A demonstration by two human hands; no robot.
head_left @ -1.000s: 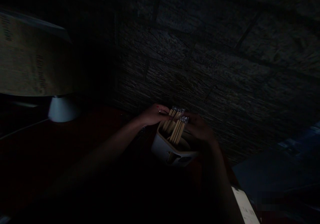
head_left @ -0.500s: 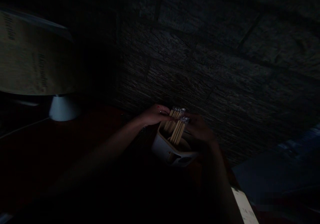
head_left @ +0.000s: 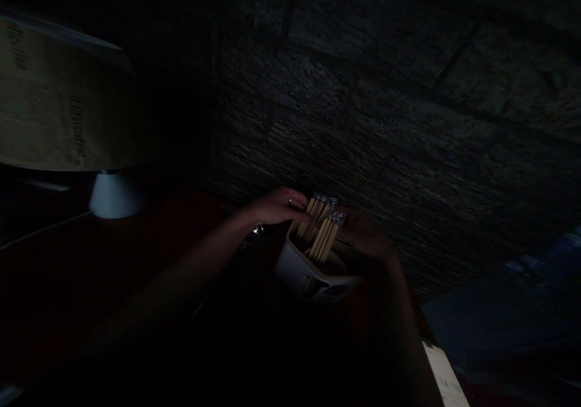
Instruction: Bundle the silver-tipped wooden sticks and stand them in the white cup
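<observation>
Bundles of thin wooden sticks (head_left: 322,240) with crumpled foil on their upper ends stand tilted in a pale, rounded box (head_left: 295,272). The box has dark cut-outs in its front. From the left, my left hand (head_left: 279,206), with a ring on one finger, closes round the rear bundle; its thumb lies across the near side and the other fingertips go out of sight behind. My right hand (head_left: 363,233) is curled against the right side of the front bundle, its fingers deep in shadow and partly hidden by the foil ends.
A stone-patterned wall (head_left: 318,123) rises right behind the box. At the left stands a lamp with a printed shade (head_left: 49,104) and a white base (head_left: 111,196). A small shiny object (head_left: 258,230) lies under my left wrist. A lit phone screen (head_left: 445,374) shows at lower right.
My left hand has shifted slightly left, and its thumb no longer reaches as far across the sticks. The shiny object beneath the wrist shows more. The box has stayed put.
</observation>
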